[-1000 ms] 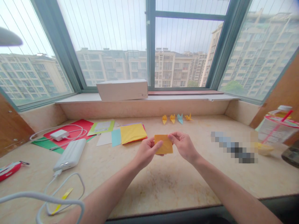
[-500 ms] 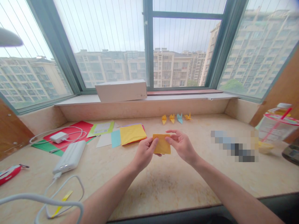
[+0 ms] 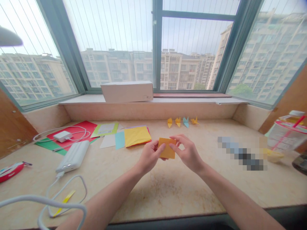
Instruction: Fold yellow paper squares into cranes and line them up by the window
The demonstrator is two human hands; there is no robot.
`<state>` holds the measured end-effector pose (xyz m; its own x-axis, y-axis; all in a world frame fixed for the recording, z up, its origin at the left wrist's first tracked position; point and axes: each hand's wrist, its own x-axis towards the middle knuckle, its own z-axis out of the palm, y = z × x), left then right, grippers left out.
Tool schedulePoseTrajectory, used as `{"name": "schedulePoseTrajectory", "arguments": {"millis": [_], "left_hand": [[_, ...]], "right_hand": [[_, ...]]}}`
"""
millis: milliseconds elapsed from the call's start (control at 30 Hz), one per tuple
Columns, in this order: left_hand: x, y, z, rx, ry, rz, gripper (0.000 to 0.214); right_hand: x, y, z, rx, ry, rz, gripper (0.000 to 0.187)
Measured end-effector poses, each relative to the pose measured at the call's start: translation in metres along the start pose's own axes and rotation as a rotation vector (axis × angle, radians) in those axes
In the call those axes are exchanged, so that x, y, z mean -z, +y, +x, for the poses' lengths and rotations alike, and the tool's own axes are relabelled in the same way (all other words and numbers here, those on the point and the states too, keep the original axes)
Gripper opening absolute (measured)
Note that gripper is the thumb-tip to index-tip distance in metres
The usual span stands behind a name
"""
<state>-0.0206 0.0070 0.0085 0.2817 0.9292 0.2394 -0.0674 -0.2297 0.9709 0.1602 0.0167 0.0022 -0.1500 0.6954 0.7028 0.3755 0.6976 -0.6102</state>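
A small orange-yellow square of folded paper [image 3: 167, 152] is held up above the counter between both hands. My left hand [image 3: 150, 156] pinches its left side, thumb on the front and fingers behind. At the right edge and upper right corner, my right hand [image 3: 188, 150] grips it between thumb and fingers. Behind the hands stand several small folded paper cranes, among them an orange crane [image 3: 169, 122] and a blue crane [image 3: 185, 121]. To the left lies a stack of yellow paper [image 3: 137, 136], beside a light blue sheet [image 3: 120, 140].
A white power bank [image 3: 73, 156] with looping cables and a white charger [image 3: 62, 136] lie at left, near red paper [image 3: 87, 127]. A white box [image 3: 127, 92] rests on the sill. At far right stands a plastic cup [image 3: 283, 137] with a red straw.
The folded paper now shows its front face more squarely, and my fingers have shifted slightly on it. The whole view has moved a little. Both hands keep their hold.
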Motion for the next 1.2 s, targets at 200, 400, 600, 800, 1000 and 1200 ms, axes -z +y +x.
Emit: {"name": "schedulePoseTrajectory", "arguments": {"millis": [200, 400, 600, 800, 1000, 1200], "left_hand": [[0.0041, 0.0041, 0.0004, 0.013, -0.033, -0.076, 0.038], [0.0043, 0.0004, 0.0047, 0.012, 0.110, -0.095, 0.040], [0.0085, -0.0004, 0.0090, 0.003, 0.336, -0.249, 0.065], [0.0081, 0.0002, 0.0080, -0.023, 0.319, -0.344, 0.068], [0.0045, 0.0021, 0.0045, -0.003, 0.151, -0.255, 0.033], [0.0085, -0.0039, 0.0085, -0.068, 0.124, -0.126, 0.020]], "right_hand": [[-0.0018, 0.0031, 0.0000, -0.085, 0.040, 0.140, 0.013], [-0.0006, 0.0012, 0.0007, -0.066, 0.036, 0.119, 0.015], [-0.0004, -0.0046, -0.0031, 0.036, -0.088, 0.080, 0.015], [-0.0033, -0.0014, -0.0068, 0.108, -0.212, 0.067, 0.028], [-0.0006, -0.0012, -0.0034, 0.055, -0.140, 0.022, 0.022], [0.0049, -0.0063, 0.0003, -0.075, -0.167, 0.048, 0.020]]}}
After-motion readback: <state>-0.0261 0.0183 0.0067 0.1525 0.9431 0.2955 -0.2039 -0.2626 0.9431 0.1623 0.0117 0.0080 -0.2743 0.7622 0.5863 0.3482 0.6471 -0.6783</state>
